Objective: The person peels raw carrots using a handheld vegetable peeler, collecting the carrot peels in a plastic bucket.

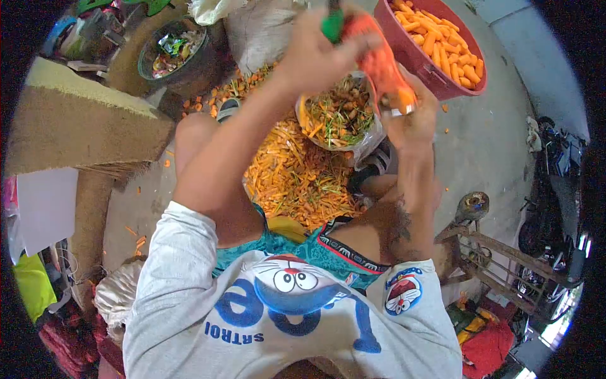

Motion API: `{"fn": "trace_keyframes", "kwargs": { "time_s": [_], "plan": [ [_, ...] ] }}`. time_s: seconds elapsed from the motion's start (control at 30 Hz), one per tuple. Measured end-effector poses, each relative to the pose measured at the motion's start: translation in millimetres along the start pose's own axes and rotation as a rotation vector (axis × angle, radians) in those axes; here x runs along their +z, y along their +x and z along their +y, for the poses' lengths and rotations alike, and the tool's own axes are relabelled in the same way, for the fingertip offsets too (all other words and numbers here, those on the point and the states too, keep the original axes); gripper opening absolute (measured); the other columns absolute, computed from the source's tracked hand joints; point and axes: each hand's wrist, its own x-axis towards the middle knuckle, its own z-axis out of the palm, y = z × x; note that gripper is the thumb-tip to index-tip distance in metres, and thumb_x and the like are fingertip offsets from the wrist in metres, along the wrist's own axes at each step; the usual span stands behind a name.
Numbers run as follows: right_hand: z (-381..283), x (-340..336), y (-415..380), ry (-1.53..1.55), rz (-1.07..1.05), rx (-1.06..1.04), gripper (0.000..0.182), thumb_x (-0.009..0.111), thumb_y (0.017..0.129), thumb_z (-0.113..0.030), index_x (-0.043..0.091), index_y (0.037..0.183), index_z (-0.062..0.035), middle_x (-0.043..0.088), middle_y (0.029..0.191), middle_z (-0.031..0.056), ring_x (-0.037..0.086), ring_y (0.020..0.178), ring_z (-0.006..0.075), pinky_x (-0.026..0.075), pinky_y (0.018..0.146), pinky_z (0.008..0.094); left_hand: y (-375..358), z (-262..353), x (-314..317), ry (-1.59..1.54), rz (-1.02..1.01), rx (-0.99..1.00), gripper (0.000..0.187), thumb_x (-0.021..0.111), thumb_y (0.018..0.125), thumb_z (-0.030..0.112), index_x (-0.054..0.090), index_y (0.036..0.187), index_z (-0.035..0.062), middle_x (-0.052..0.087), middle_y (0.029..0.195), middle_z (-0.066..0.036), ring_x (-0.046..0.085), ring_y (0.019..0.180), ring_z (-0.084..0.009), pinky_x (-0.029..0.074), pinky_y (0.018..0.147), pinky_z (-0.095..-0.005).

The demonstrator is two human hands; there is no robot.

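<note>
My left hand [319,54] is closed around a green-handled tool [332,26], whose working end I cannot make out. Its fingers reach over a long orange-red carrot [379,63], smeared by motion. Wrapped round the lower end of that carrot is my right hand [413,117]; something small and white shows there. Under both hands stands a plastic-lined container [380,136] of peelings and green stalks. A big heap of carrot peelings [287,174] covers the floor between my legs.
A red tub [426,69] of peeled carrots stands at the upper right. At upper left is a dark bin [146,69] with rubbish, beside a pale sack [252,38]. A wooden block [88,120] lies left; a metal rack [499,259] stands right.
</note>
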Motion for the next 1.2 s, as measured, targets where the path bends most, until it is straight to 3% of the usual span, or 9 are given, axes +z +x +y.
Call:
{"fn": "trace_keyframes", "kwargs": {
  "time_s": [0.27,0.33,0.37,0.53,0.77,0.83,0.97,1.03,1.2],
  "plan": [
    [-1,-2,4,0.048,-0.175,0.105,0.039,0.050,0.103,-0.029,0.060,0.125,0.0007,0.066,0.091,0.0078,0.060,0.075,0.0152,0.043,0.055,0.0274,15,6,-19,0.164,0.204,-0.076,0.023,0.078,0.091,0.020,0.063,0.098,0.0028,0.064,0.079,-0.004,0.062,0.067,-0.0157,0.050,0.059,-0.0300],
    [0,34,-8,-0.057,0.212,-0.038,0.040,0.050,0.103,-0.032,0.060,0.126,-0.0012,0.064,0.087,0.0067,0.056,0.071,0.0136,0.041,0.054,0.0263,2,19,0,0.319,-0.140,0.705,0.024,0.078,0.091,0.019,0.064,0.099,0.0016,0.065,0.082,-0.005,0.062,0.068,-0.0157,0.050,0.060,-0.0296],
    [0,23,-6,-0.059,0.217,-0.028,0.040,0.050,0.103,-0.032,0.060,0.126,-0.0012,0.064,0.087,0.0067,0.056,0.071,0.0136,0.041,0.054,0.0263,-11,27,2,-0.048,-0.170,0.016,0.020,0.074,0.094,0.017,0.064,0.100,0.0011,0.065,0.084,-0.004,0.062,0.068,-0.0156,0.051,0.061,-0.0299],
    [-1,-14,4,0.115,-0.350,0.159,0.041,0.050,0.103,-0.032,0.060,0.127,-0.0006,0.066,0.091,0.0069,0.061,0.077,0.0148,0.048,0.056,0.0287,27,-3,-42,-0.045,0.252,0.012,0.018,0.071,0.096,0.015,0.063,0.101,-0.0005,0.065,0.086,-0.004,0.064,0.072,-0.0147,0.053,0.064,-0.0310],
    [2,18,-5,-0.061,0.198,-0.006,0.039,0.051,0.103,-0.032,0.062,0.124,-0.0018,0.066,0.092,0.0073,0.060,0.075,0.0146,0.044,0.054,0.0279,0,16,-6,-0.043,-0.066,0.063,0.022,0.075,0.095,0.016,0.061,0.100,-0.0002,0.067,0.087,-0.005,0.066,0.073,-0.0150,0.054,0.061,-0.0291],
    [-1,-17,4,0.003,-0.272,0.110,0.038,0.052,0.103,-0.032,0.062,0.122,-0.0010,0.068,0.096,0.0076,0.063,0.079,0.0160,0.047,0.056,0.0305,22,6,-30,-0.074,0.228,0.082,0.020,0.074,0.094,0.014,0.060,0.099,-0.0003,0.066,0.086,-0.005,0.066,0.074,-0.0139,0.052,0.059,-0.0284],
    [-5,-10,7,0.058,-0.262,0.167,0.038,0.053,0.102,-0.031,0.062,0.121,0.0004,0.069,0.096,0.0067,0.065,0.080,0.0167,0.048,0.057,0.0316,18,6,-27,-0.063,0.340,-0.102,0.017,0.073,0.096,0.013,0.060,0.098,0.0010,0.065,0.086,-0.005,0.065,0.075,-0.0145,0.052,0.064,-0.0298],
    [-2,16,1,-0.046,0.266,0.029,0.037,0.052,0.102,-0.031,0.062,0.121,0.0004,0.068,0.093,0.0067,0.061,0.074,0.0152,0.043,0.055,0.0287,-9,5,2,-0.088,-0.082,0.062,0.017,0.073,0.096,0.014,0.062,0.102,0.0017,0.066,0.087,-0.005,0.064,0.076,-0.0141,0.051,0.066,-0.0302],
    [-2,-19,0,-0.022,-0.209,0.058,0.039,0.049,0.103,-0.030,0.062,0.123,0.0005,0.068,0.096,0.0076,0.059,0.073,0.0144,0.042,0.054,0.0278,18,3,-29,-0.027,0.180,0.021,0.015,0.072,0.095,0.012,0.062,0.102,0.0024,0.066,0.088,-0.003,0.064,0.075,-0.0130,0.052,0.067,-0.0296]
  ]
}}
